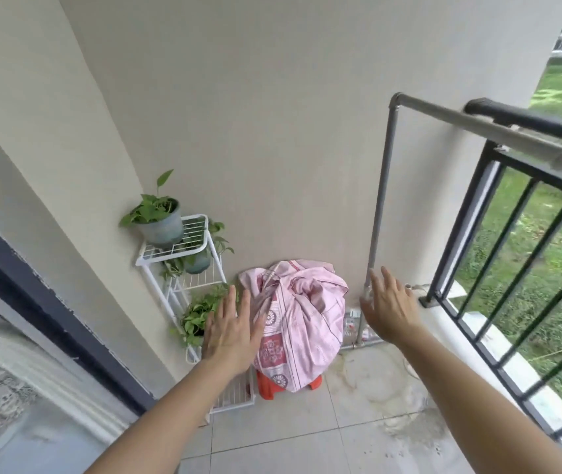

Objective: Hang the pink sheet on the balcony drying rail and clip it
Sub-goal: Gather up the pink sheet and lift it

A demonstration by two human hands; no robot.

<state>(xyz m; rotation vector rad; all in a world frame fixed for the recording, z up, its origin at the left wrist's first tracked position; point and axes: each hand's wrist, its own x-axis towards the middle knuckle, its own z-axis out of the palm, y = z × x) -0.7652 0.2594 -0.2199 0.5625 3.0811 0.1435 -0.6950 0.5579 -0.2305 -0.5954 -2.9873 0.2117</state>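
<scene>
So I've got both hands out, left grip [230,331] and right grip [387,307] spread wide with nothing in them, flanking the bunched pink patterned cotton sheet [295,323] at lower centre, I'd guess to scoop it from both sides. It's heaped on an orange plastic stool [274,388]. The grey metal drying rail [471,123] sits bare at upper right. No readable writing anywhere.
</scene>
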